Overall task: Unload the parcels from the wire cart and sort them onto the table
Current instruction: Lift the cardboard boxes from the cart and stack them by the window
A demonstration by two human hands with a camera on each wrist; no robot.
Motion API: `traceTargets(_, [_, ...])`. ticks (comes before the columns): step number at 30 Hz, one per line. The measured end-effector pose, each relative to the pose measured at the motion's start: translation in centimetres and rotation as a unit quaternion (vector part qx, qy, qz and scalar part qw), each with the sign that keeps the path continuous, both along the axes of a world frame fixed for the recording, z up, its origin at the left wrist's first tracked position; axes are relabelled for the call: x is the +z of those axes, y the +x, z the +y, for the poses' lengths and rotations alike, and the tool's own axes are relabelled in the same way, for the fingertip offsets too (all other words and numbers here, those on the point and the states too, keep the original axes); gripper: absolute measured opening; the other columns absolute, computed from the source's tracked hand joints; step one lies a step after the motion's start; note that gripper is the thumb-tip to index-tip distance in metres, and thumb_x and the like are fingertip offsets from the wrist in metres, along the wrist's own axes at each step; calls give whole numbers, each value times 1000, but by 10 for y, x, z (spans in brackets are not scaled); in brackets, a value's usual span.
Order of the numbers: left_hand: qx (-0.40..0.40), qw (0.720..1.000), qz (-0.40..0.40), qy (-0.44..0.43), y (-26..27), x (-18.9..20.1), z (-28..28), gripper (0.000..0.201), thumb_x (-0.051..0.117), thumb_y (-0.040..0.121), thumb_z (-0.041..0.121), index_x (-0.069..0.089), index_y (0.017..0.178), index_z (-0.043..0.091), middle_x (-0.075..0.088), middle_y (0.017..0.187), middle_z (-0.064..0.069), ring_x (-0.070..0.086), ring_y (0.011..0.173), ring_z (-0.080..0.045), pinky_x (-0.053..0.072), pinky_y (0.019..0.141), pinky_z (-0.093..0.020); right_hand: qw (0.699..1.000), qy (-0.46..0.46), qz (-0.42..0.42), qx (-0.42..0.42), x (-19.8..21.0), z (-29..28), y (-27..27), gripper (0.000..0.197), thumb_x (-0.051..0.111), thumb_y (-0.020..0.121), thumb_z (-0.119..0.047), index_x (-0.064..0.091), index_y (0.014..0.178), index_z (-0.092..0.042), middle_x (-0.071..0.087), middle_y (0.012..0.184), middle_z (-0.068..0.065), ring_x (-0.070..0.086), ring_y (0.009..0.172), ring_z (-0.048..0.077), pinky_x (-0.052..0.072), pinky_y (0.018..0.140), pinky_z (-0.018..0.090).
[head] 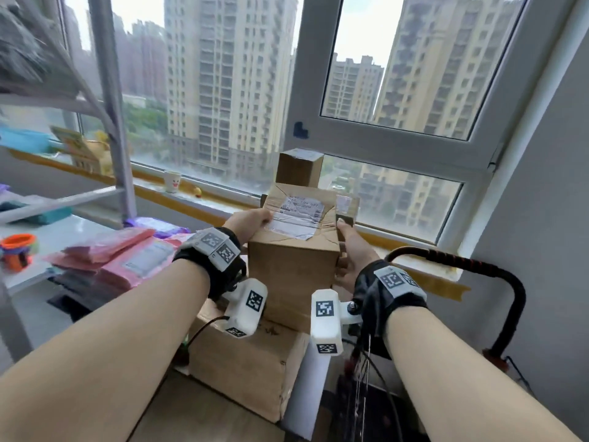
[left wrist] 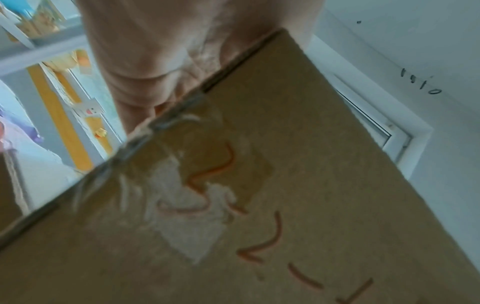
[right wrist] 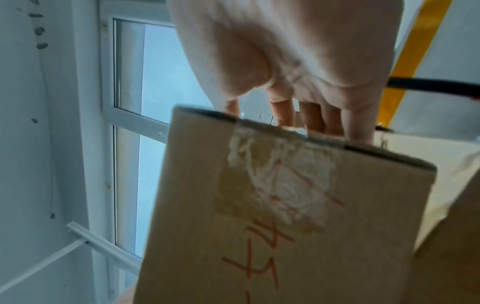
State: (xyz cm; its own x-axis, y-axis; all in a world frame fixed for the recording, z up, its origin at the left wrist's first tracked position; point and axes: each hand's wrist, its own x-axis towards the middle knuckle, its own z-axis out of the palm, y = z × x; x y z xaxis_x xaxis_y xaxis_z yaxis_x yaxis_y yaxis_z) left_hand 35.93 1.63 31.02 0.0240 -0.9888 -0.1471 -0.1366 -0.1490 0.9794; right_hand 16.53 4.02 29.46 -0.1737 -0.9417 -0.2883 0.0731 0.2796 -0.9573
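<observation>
Hands (head: 248, 223) (head: 345, 247) clasping taped box (head: 293, 263), white label (head: 299, 212) unreadable, orange scrawl beneath

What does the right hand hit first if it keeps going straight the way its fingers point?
Probably the small box by its fingertips, behind the parcel that the right hand holds; after that the window. Depth is unclear in the head view.

I count four cardboard boxes: one (head: 293, 247) in my two hands (head: 251, 223) (head: 349, 250), one (head: 299, 169) behind it, two (head: 248, 368) below. Left of it, one cup (head: 172, 181).
</observation>
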Motion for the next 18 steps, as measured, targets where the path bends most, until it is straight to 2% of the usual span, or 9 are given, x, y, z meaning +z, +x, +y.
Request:
traceTargets(2, [-3,1000,0,12,16,3,-13,28,53,87,30,59,102,7,63,91,-8,60,80,-25,47,79,-30,1000,1,-3,28,1,-17,13,57,53,84,-61,57,115,-14,59,118,12,57,108,28,45,100,47])
traceTargets(4, [-2,1000,-20,8,29,3,-26,30,53,89,29,59,107,6,60,94,-10,56,71,-23,43,72,-29,998,5,7,55,-1,-31,23,48,50,88,-58,60,100,-13,61,107,11,57,102,27,44,101,46])
traceTargets(7, [7,999,-38,-3,44,-1,-42,23,54,89,26,61,103,8,55,101,-11,53,89,-23,42,87,-37,998,25,2,66,-5,-44,34,45,46,93,-53,57,87,-10,60,94,11,57,93,27,47,99,44])
traceTargets(9, [1,1000,-29,-1,49,-2,-49,15,53,91,22,57,95,8,54,101,-13,50,92,-23,42,91,-40,997,33,-7,68,-6,-47,41,45,47,93,-52,56,86,-9,59,91,12,57,86,25,50,90,41])
traceTargets(12, [-29,999,-29,8,56,-3,-61,20,49,93,22,57,80,9,54,92,-13,50,71,-25,42,76,-31,998,33,-21,49,-7,-51,51,43,49,93,-51,56,86,-8,59,89,12,57,79,24,53,73,38])
traceTargets(13, [-26,999,-24,5,59,-4,-66,21,51,92,20,56,74,11,55,89,-12,49,65,-21,45,77,-33,998,34,-26,40,-7,-52,55,43,49,93,-50,55,86,-8,58,87,12,57,77,23,52,70,37])
traceTargets(14, [-21,1000,-22,0,61,-5,-71,21,53,91,18,54,70,14,55,87,-10,48,64,-18,47,85,-37,998,37,-31,32,-7,-53,59,42,50,93,-49,55,87,-8,58,87,13,57,76,24,52,68,37])
traceTargets(16, [-19,1000,-13,2,66,-7,-79,20,56,88,15,53,68,16,54,79,-6,48,65,-16,43,96,-43,998,44,-31,16,-7,-56,68,41,50,93,-49,55,91,-8,58,87,13,57,74,24,52,64,36])
traceTargets(18, [-29,999,-4,13,68,-9,-85,21,56,88,14,52,67,16,51,74,-3,47,65,-17,42,96,-43,999,47,-24,-2,-7,-59,75,39,51,93,-48,55,90,-9,59,86,13,57,73,24,51,61,35])
